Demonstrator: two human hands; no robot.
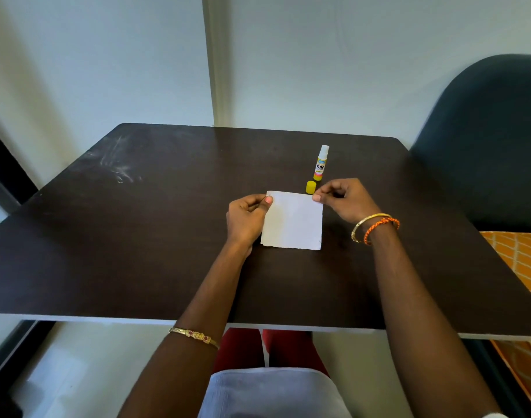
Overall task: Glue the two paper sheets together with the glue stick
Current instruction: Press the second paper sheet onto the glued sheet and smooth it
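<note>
A small white square of paper (292, 221) lies on the dark table (137, 236), with a second sheet's edge just showing beneath it along the bottom and left. My left hand (247, 220) pinches the paper's far left corner. My right hand (344, 200) pinches its far right corner. Just beyond the paper the glue stick (320, 162) stands upright, uncapped, with its white glue extended. Its yellow cap (311, 187) sits on the table beside it, near my right fingertips.
A dark blue chair back (484, 140) stands at the table's right side, with an orange patterned cloth (520, 260) below it. White walls rise behind the table. Pale scuff marks (119, 164) show on the far left of the tabletop.
</note>
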